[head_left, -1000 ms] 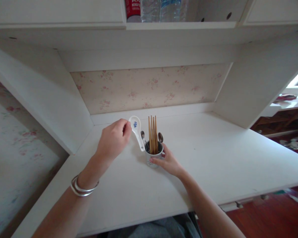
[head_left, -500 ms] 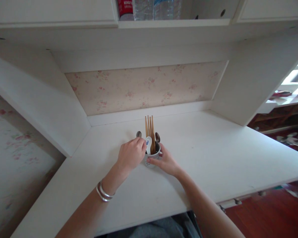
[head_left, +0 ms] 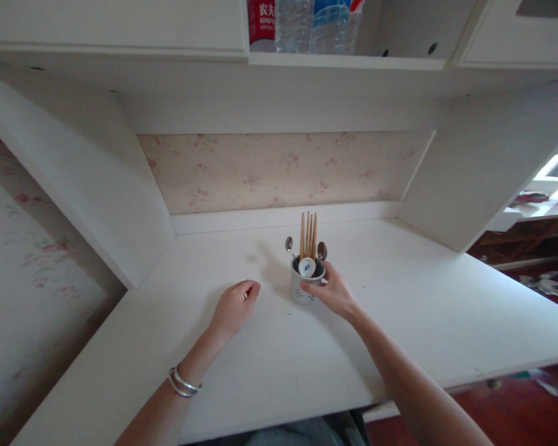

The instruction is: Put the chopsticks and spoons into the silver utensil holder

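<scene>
A white cup with small dark dots on its side stands upright on the white desktop. Several wooden chopsticks rise from it. A metal spoon leans out at the left, another metal spoon at the right. In front of the chopsticks, a white ceramic spoon with a blue mark rests in the cup. My right hand grips the cup from its right side, thumb across the front. My left hand, curled closed with nothing seen in it, is left of the cup and apart from it.
Overhead, a white cabinet has an open shelf with plastic bottles and a red package. White side panels and a floral back wall bound the desk. To the right are a window and dark shelving.
My left hand has drawn back from the cup to the left. The ceramic spoon now sits lower and tilts towards me. My right hand stays on the cup, and the view has shifted.
</scene>
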Available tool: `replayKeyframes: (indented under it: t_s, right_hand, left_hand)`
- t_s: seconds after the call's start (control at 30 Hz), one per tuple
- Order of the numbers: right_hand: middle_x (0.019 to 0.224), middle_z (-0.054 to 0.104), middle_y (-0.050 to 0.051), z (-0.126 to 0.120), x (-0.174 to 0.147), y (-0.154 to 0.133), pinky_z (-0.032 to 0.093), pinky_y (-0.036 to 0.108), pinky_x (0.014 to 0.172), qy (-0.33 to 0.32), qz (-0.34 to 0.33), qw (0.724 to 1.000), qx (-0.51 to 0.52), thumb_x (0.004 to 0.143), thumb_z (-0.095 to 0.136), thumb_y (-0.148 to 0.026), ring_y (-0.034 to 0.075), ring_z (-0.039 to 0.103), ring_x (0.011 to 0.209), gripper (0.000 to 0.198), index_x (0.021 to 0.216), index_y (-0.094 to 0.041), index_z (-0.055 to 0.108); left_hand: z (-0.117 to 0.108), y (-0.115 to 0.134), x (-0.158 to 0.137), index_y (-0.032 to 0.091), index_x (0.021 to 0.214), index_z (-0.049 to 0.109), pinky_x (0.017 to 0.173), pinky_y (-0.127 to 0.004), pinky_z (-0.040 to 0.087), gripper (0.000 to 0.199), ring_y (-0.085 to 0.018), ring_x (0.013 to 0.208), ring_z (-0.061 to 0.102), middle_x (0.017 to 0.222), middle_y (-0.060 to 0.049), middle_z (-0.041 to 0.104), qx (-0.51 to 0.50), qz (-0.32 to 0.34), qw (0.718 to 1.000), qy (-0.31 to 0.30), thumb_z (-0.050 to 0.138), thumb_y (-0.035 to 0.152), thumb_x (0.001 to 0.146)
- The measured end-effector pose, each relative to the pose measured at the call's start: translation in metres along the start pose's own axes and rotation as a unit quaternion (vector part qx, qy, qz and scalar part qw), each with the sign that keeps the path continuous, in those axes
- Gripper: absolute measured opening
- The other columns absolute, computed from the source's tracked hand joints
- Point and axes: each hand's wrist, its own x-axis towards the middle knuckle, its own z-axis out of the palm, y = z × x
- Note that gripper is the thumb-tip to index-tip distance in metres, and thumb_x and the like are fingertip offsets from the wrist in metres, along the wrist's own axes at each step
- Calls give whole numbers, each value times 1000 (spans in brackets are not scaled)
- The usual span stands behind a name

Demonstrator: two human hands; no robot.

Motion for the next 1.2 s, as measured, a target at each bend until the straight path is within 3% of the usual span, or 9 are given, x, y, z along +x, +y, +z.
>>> replayKeyframes:
  t_s: [0.1, 0.2, 0.4, 0.63, 0.97, 1.13, 1.2]
  right_hand:
    - [100, 67, 7, -41, 30, 16, 49, 37, 78, 55, 10, 998, -19, 60, 78, -37, 23, 62, 88, 57, 110, -19, 57]
    - [100, 67, 6, -85, 54, 33, 48, 34, 75, 90, 26, 995, 24, 61, 77, -35, 23, 62, 88, 53, 109, -19, 58]
    - [95, 66, 4, -143, 73, 67, 46, 30, 67, 108, 61, 990, 65, 60, 76, -33, 20, 62, 81, 48, 103, -21, 60]
    - [104, 65, 4, -145, 66, 80, 49, 31, 72, 133, 84, 983, 98, 56, 79, -30, 20, 63, 87, 62, 113, -24, 55]
    - [107, 65, 4, -140, 63, 83, 51, 38, 82, 110, 72, 987, 98, 55, 81, -31, 22, 62, 97, 62, 112, -23, 56]
    - [110, 64, 5, -141, 56, 78, 50, 36, 85, 98, 74, 987, 107, 54, 82, -32, 22, 60, 101, 69, 116, -24, 53]
    - [116, 61, 4, -142, 50, 74, 50, 34, 85, 125, 71, 982, 123, 54, 82, -33, 22, 58, 106, 73, 119, -28, 50]
  left_hand:
    - [10, -15, 0, 17, 86, 67, 66, -23, 40, 37, -14, 71, 59, 76, -2, 66, -58, -36, 995, -74, 39, 41, 89]
    - [16, -19, 0, 16, 87, 68, 67, -23, 40, 36, -15, 73, 60, 77, -2, 67, -89, -42, 988, -123, 41, 41, 87]
    - [24, -27, 3, 17, 83, 68, 64, -23, 39, 34, -15, 71, 58, 75, -2, 67, -60, -45, 987, -144, 42, 39, 84]
    - [24, -28, 3, 17, 83, 68, 65, -23, 39, 34, -15, 73, 59, 77, -2, 68, -34, -45, 989, -133, 41, 38, 85]
    - [22, -27, -1, 19, 87, 70, 64, -22, 38, 32, -14, 73, 60, 81, -2, 70, -20, -31, 991, -128, 43, 36, 86]
    - [23, -28, -2, 19, 86, 70, 64, -23, 37, 34, -14, 71, 59, 80, -2, 69, -20, -26, 991, -129, 42, 38, 87]
    - [23, -28, -1, 19, 85, 69, 64, -23, 37, 34, -14, 70, 58, 78, -2, 69, -22, -27, 991, -129, 42, 38, 87]
